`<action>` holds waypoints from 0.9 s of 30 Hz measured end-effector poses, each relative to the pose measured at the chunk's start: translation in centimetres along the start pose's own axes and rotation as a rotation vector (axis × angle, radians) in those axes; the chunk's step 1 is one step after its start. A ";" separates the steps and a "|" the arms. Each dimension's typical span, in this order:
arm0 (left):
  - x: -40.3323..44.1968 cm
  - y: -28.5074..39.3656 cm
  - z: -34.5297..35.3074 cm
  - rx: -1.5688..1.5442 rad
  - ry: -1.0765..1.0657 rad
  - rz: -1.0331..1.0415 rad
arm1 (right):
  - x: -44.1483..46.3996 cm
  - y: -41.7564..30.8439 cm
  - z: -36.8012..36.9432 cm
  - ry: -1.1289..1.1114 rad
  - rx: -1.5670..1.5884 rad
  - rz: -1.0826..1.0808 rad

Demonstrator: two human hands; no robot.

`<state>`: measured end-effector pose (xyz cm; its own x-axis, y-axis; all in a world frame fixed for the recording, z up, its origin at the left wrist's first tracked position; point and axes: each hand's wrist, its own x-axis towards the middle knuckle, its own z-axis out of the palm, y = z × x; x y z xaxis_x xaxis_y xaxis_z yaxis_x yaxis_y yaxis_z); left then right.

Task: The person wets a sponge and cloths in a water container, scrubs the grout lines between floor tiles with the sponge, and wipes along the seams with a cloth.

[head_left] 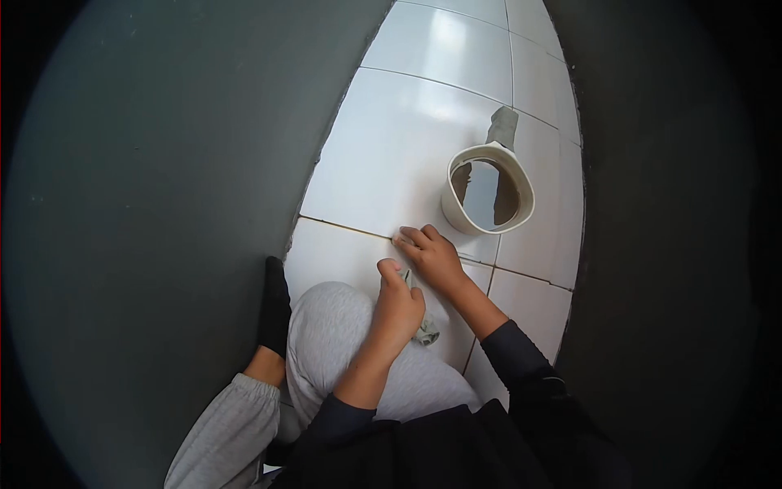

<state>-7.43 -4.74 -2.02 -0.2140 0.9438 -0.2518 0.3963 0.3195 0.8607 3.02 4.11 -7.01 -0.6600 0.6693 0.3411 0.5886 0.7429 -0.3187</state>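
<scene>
My left hand (398,306) is closed around a crumpled grey-green cloth (426,331), held above my bent knee. Part of the cloth shows above the fist and part hangs below it. My right hand (433,259) is just ahead, its fingers bent and drawn together, with the tips down on the white tiled floor (366,155) by a dark grout line. Whatever may be between those fingertips is too small to make out. Beyond the right hand stands a white container (453,213) with dark, reflecting liquid inside. A grey cloth-like piece (503,126) sticks out at its far rim.
Dark grey walls or surfaces (204,147) run along the left and right of the narrow tiled strip. My grey-trousered knee (334,314) takes up the near part. A foot in a dark sock (275,310) rests against the left side.
</scene>
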 end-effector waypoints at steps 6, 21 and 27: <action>0.3 0.5 -1.0 -0.300 -0.005 -0.221 | -4.1 3.2 -4.1 -0.066 -0.098 -0.003; 0.3 0.0 -1.1 -0.960 0.235 -0.445 | 4.8 0.2 1.1 -0.172 0.027 -0.203; 0.7 0.7 -0.6 -0.920 0.252 -0.453 | -1.9 3.4 -3.4 -0.146 -0.052 -0.135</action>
<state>-7.87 -3.94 -1.30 -0.3940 0.6740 -0.6249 -0.5738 0.3508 0.7401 7.86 5.45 -5.70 -0.7929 0.5580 0.2449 0.5111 0.8278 -0.2315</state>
